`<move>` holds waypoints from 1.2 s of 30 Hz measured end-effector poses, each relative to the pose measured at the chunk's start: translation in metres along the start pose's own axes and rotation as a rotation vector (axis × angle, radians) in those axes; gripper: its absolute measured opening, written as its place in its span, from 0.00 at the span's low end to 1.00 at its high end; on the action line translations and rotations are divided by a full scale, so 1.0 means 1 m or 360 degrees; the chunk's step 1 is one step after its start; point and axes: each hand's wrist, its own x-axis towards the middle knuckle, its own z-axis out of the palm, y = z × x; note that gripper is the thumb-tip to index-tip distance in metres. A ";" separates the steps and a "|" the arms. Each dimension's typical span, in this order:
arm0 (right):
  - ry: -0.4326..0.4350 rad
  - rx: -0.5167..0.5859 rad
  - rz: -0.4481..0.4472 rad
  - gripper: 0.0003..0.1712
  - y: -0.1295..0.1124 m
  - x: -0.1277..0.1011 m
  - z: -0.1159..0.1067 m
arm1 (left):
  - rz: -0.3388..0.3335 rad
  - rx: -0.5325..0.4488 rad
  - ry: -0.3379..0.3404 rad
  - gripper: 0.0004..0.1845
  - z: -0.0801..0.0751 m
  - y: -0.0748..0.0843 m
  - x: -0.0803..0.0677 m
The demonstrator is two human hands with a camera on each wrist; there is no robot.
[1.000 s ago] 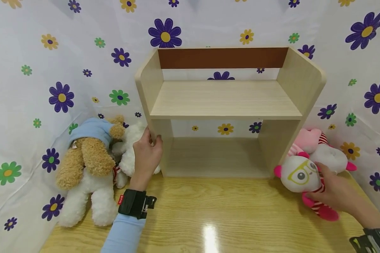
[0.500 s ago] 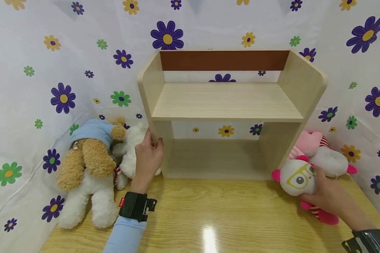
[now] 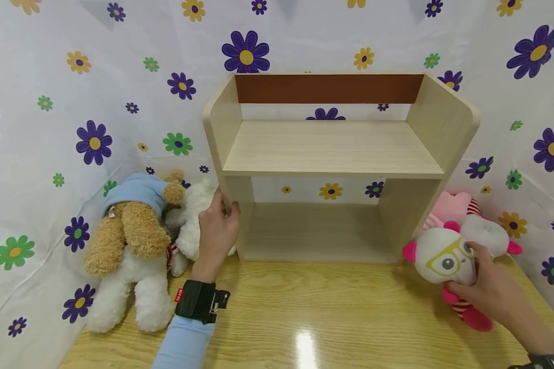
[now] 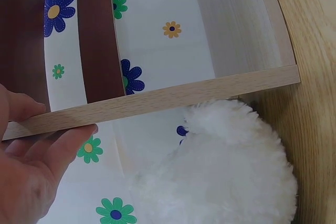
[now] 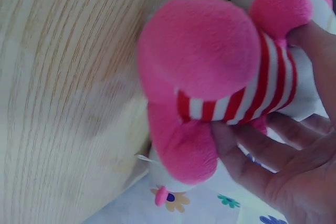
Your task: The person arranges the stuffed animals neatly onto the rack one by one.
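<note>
A pale wooden two-tier shelf stands on the table. My left hand pinches the front edge of its left side panel, thumb on the inner face and fingers on the outer, as the left wrist view shows. My right hand grips a plush panda with yellow glasses, pink ears and a red-and-white striped body, beside the shelf's lower right corner. In the right wrist view my fingers curl round the striped body, and the pink feet face the camera.
Behind the held panda lie a pink plush toy and another white-and-pink plush. Left of the shelf, a brown plush in a blue top leans over white fluffy plush legs. A white fluffy toy touches the shelf's left side. Flowered cloth hangs behind.
My right hand first draws the panda slightly toward me, then shifts it a little right and up. The left hand keeps its hold on the shelf panel. The head view has tilted slightly.
</note>
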 end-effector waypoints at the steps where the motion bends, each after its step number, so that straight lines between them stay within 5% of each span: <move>1: 0.0043 0.0012 -0.0018 0.58 -0.001 -0.003 0.000 | -0.0002 -0.0001 -0.0001 0.29 0.000 0.000 0.000; 12: 0.0300 0.0003 -0.0269 0.64 -0.025 -0.015 -0.014 | -0.0002 0.0013 0.0011 0.29 0.000 0.001 0.001; 16: 0.0433 0.0025 -0.0524 0.66 -0.041 -0.016 -0.019 | -0.0012 0.0028 0.0016 0.28 -0.001 0.002 0.001; 21: 0.0644 0.0258 -0.0878 0.59 -0.071 -0.017 -0.022 | -0.0008 0.0032 0.0002 0.28 0.000 0.000 -0.002; 29: 0.0697 0.0748 -0.1174 0.59 -0.134 0.008 -0.038 | 0.0025 0.0057 0.0014 0.28 -0.001 -0.005 -0.005; 36: 0.0766 0.1016 -0.1171 0.59 -0.183 0.041 -0.054 | 0.0062 0.0061 0.0033 0.27 0.000 -0.005 -0.003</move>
